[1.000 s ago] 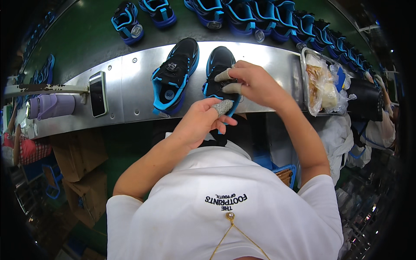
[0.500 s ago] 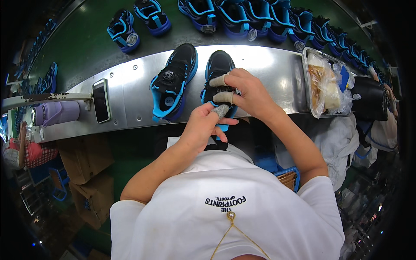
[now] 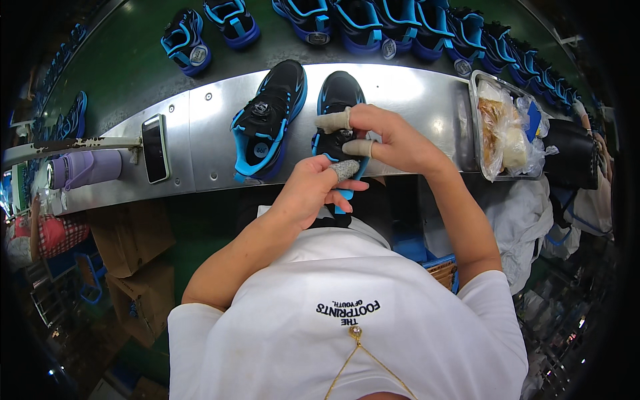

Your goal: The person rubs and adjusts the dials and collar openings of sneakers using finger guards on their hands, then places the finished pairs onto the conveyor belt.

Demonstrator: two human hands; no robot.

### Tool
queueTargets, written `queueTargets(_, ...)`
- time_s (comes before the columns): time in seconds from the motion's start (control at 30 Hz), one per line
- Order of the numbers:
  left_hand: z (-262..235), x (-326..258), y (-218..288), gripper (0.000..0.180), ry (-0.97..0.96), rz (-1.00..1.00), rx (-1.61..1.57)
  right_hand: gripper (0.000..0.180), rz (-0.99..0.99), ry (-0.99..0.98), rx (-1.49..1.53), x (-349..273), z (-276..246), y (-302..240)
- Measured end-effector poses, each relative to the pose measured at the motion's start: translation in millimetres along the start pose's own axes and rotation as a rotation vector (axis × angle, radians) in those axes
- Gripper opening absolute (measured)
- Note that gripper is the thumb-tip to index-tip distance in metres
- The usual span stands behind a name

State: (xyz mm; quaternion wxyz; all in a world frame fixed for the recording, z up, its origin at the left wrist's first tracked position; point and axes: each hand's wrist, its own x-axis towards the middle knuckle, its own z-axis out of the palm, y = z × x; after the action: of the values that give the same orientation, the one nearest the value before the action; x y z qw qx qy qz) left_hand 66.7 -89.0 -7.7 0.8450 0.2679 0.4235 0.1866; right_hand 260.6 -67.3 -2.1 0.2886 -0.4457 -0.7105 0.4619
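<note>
A black running shoe with blue trim (image 3: 340,93) rests on the metal ledge, toe pointing away from me. My left hand (image 3: 310,190) holds it by the collar at the heel, the grey-covered thumb over the opening and fingers by the blue pull tab. Over the shoe's tongue, my right hand (image 3: 393,140) has its covered forefinger and thumb spread apart, close to the upper or touching it; exact contact is hidden. Left of these hands stands the matching shoe (image 3: 267,120), with a round dial on its tongue and a pale round label inside.
A row of similar shoes (image 3: 360,30) lines the green conveyor (image 3: 140,60) beyond the metal ledge (image 3: 413,100). On the left lie a phone (image 3: 155,148) and a lilac bottle (image 3: 93,168) beside a worn metal bar (image 3: 73,148). A tray (image 3: 477,127) with plastic-wrapped items sits right.
My right forefinger and thumb have moved slightly apart over the shoe's tongue, and the hand has shifted a little right. My left hand keeps its hold at the heel.
</note>
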Motion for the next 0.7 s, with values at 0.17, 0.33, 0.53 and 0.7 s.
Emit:
queueTargets(0.17,0,5,-4,0.025,0.006,0.049,0.021,0.047,0.010,0.249,-0.266,-4,20,-4)
queueTargets(0.33,4,2,-2,0.025,0.029,0.036,0.049,0.040,0.001,0.041,0.110,0,4,-9)
queueTargets(0.53,3,3,-2,0.026,0.030,0.025,0.001,0.033,0.059,0.251,-0.132,-2,17,-15)
queueTargets(0.7,1,4,-2,0.026,0.049,-0.020,0.055,0.039,0.062,0.152,0.031,-3,14,-8)
